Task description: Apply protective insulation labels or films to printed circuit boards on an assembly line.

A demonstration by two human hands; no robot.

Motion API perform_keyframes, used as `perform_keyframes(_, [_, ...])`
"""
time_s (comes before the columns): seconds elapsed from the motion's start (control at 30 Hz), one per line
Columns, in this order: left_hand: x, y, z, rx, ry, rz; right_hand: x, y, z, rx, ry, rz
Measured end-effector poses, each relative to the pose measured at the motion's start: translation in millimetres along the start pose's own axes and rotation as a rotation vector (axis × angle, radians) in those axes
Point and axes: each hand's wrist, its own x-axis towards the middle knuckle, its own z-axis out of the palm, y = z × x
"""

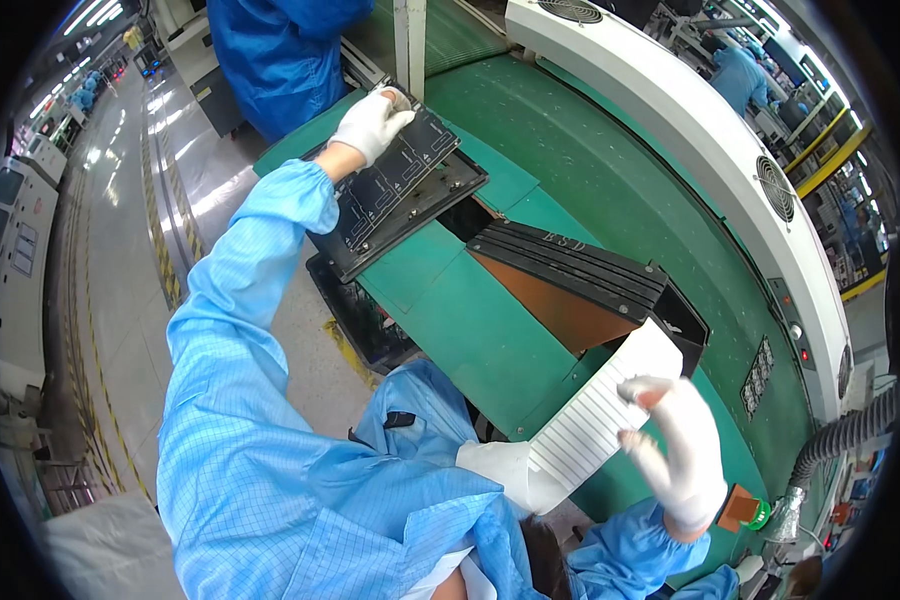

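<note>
My left hand (370, 125), in a white glove with a bare fingertip, rests at the far end of a black panel (395, 180) with white line marks. Its fingers are curled together; whatever may be between them is too small to see. The panel lies on a dark frame-like fixture (410, 222) with screws. Above a sheet of white strip labels (590, 425), my right hand (680, 455) holds its thumb and forefinger apart. The sheet leans against a black slotted rack (580, 265) with a brown side, and its lower end curls toward my body.
A green conveyor belt (610, 170) runs along a white curved machine housing (710, 110). A dark patterned panel (758, 375) lies on the belt. A person in blue (280, 60) stands beyond my left hand. A black bin (360, 320) sits below the green worktop (470, 320). At right hangs a flexible hose (840, 435).
</note>
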Motion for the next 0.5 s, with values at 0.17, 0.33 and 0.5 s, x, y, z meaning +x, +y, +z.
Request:
perform_keyframes(0.17, [-8.9, 62.2, -22.5, -0.418, -0.038, 0.022, 89.5, 0.3, 0.9, 0.171, 0.200, 0.106])
perform_keyframes(0.33, [-13.1, 121.6, -20.7, -0.586, -0.250, 0.286, 202.2, 24.4, 41.2, 0.638, 0.075, 0.345])
perform_keyframes(0.5, [-36.9, 115.4, 6.3, -0.468, -0.308, 0.419, 242.1, 39.9, 105.7, 0.759, -0.077, 0.339])
